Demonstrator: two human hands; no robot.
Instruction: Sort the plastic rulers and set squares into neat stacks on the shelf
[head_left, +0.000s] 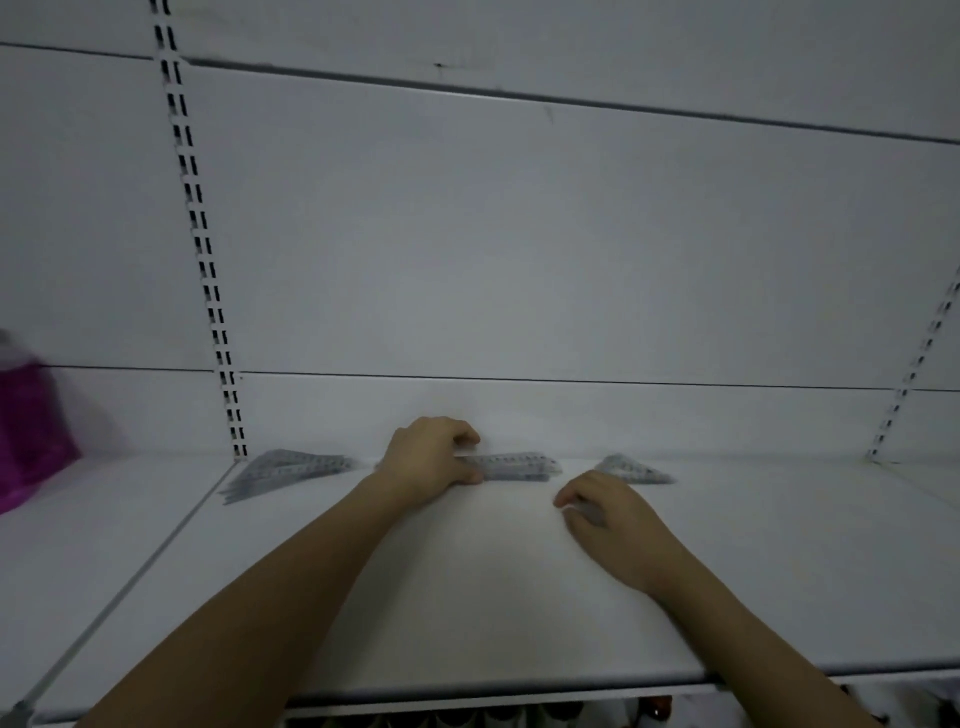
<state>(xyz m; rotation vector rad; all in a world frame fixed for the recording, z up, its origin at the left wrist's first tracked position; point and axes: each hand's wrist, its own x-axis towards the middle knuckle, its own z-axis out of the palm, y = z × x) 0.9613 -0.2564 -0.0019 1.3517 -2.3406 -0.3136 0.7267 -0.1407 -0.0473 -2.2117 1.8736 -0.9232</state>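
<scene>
A single wide-angle head-worn camera looks forward and slightly down along a white metal shelf board (467, 597), close enough that both forearms fill the lower frame. It faces the white slotted back panel (519, 234); the shelf's front edge runs along the bottom.

Three piles of clear plastic on my white shelf (519, 571), that's the count along the back edge. One fanned stack of long rulers (283, 470) off to my left, too blurred for me to number the pieces in it. One stack of shorter rulers (511, 466) in the middle, again several, exact number lost in the blur. One set square pile (631, 470) on the right, and I can't tell whether that's a single piece or more. Two hands out: my left hand (431, 462), my right hand (608, 512). One pink container (26, 415) at the far left. Two slotted uprights on the back wall.
</scene>
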